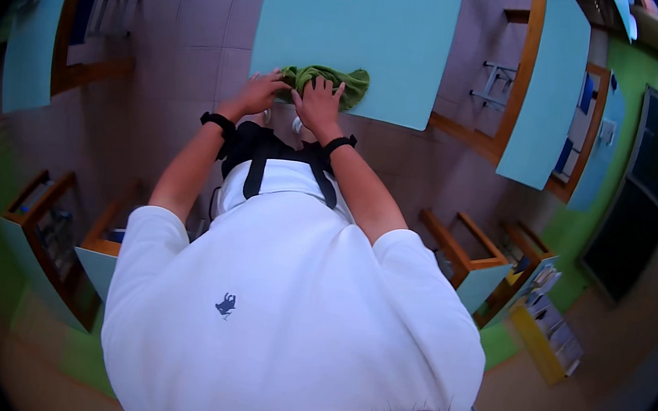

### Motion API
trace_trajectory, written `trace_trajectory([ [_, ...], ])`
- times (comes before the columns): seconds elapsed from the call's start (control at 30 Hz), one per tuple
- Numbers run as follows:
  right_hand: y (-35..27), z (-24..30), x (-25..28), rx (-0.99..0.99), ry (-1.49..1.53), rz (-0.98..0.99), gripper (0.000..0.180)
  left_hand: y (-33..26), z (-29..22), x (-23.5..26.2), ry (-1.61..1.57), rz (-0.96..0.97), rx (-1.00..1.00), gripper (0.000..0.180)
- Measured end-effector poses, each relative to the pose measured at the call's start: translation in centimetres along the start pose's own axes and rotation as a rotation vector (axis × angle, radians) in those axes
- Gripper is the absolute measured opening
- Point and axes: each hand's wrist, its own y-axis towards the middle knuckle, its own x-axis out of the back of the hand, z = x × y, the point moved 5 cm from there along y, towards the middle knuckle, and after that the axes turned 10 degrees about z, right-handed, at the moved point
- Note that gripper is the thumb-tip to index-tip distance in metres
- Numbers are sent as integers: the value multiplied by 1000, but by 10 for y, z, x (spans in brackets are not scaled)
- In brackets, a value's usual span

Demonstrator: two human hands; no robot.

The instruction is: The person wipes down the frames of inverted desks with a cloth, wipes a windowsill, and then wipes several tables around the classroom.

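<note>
A crumpled green cloth (354,88) lies bunched on the near edge of a light blue table (358,22). Over its middle is my right hand (320,107), fingers bent and pressed into the folds, gripping it from above. My left hand (259,94) is at the table's near left corner, its fingers stretched out and the tips touching the cloth's left end. Both wrists carry black bands. Part of the cloth is hidden beneath my right hand.
More blue-topped tables with wooden frames stand at the left (34,34) and right (550,84), with stools beside them. Behind me are further wooden desks (469,258). A yellow box (536,343) and a dark board (643,193) are at the far right.
</note>
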Motion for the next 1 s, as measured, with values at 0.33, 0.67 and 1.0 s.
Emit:
trace_trajectory([
  [0.33, 30, -128, 24, -449, 222, 10, 53, 12, 60, 9, -577, -611, 537, 57],
  [0.67, 25, -82, 26, -259, 685, -56, 37, 26, -10, 34, -298, -653, 76, 68],
  [1.0, 22, -57, 92, -244, 1493, 215, 33, 13, -51, 80, -1335, -117, -211, 103],
])
